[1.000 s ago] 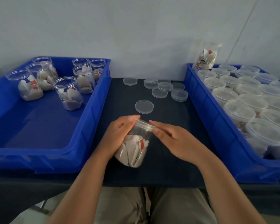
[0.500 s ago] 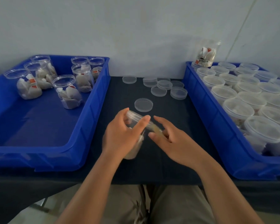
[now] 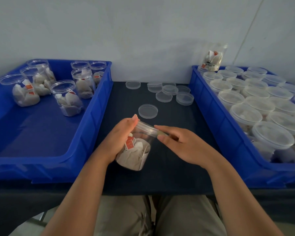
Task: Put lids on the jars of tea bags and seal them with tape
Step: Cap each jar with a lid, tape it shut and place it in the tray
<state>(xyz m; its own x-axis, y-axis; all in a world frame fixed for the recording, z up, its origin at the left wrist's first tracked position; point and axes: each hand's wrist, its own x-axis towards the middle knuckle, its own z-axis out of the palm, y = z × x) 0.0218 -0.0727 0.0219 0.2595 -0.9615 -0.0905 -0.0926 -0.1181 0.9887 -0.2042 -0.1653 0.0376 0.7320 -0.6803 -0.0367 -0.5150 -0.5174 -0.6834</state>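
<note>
A clear jar of tea bags [image 3: 136,150] with a lid on top is tilted above the dark table. My left hand [image 3: 119,140] wraps its left side. My right hand [image 3: 180,143] pinches at the lid's right rim [image 3: 148,128], where a thin strip that looks like tape [image 3: 162,133] runs under the fingertips. One loose clear lid [image 3: 148,111] lies just beyond the jar. More loose lids [image 3: 169,91] lie farther back on the table.
A blue bin on the left [image 3: 85,126] holds several open jars of tea bags [image 3: 67,97]. A blue bin on the right [image 3: 216,120] is packed with lidded jars [image 3: 245,114]. One jar [image 3: 212,57] stands on top at its far corner by the wall.
The jar has been turned in my hands; red tea-bag tags now face me. My left hand shifted from over the front back to the jar's left side.
</note>
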